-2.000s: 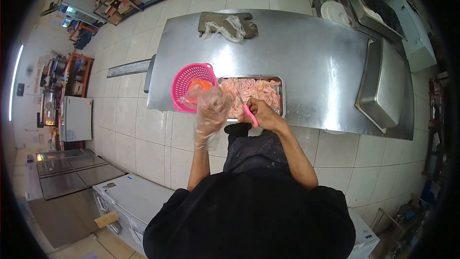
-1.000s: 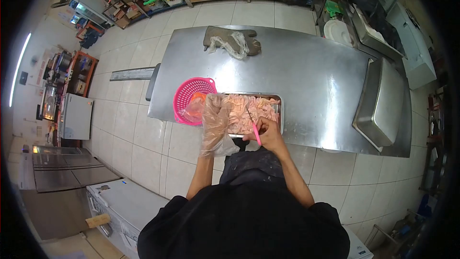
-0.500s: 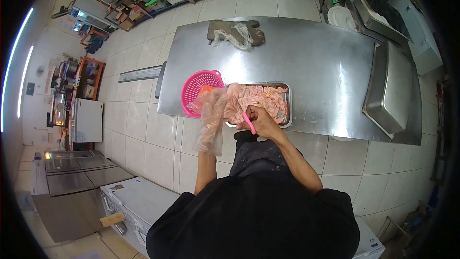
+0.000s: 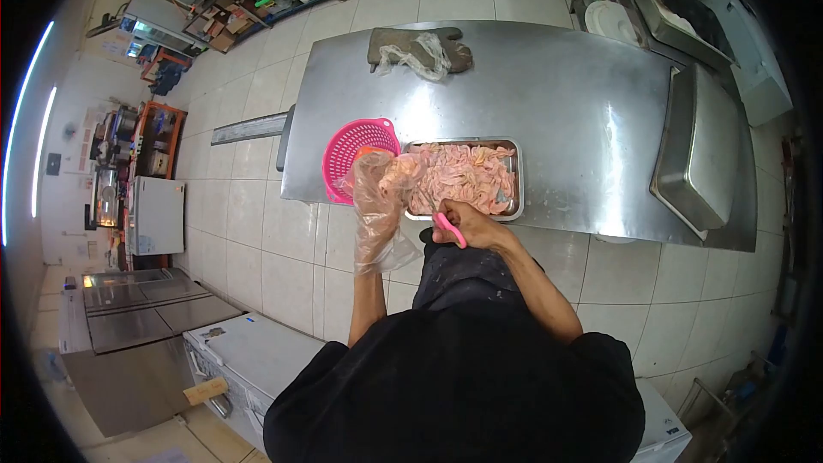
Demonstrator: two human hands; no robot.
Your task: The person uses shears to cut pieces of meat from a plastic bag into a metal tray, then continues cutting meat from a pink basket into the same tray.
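My left hand (image 4: 377, 206), inside a loose clear plastic bag, is closed on a piece of raw pale-pink meat (image 4: 401, 173) at the left end of a metal tray (image 4: 519, 173). Many similar pieces (image 4: 467, 176) fill that tray. In my right hand (image 4: 473, 225), at the tray's front edge, is a pair of pink-handled scissors (image 4: 451, 230). Their blades point toward the held meat and are hard to make out. A pink perforated basket (image 4: 351, 144) stands just left of the tray, with something orange inside, partly hidden by the bag.
The tray and basket rest on a steel table (image 4: 549, 94) near its front edge. An oven mitt (image 4: 411, 47) with crumpled plastic lies at the back. A large upturned metal pan (image 4: 703, 150) occupies the right end. A chest freezer (image 4: 249, 334) stands behind me at left.
My left hand has drawn back slightly and turned, bringing the held meat lower and closer to the basket. My right hand has shifted slightly right and down with the scissors, their handle now angled differently.
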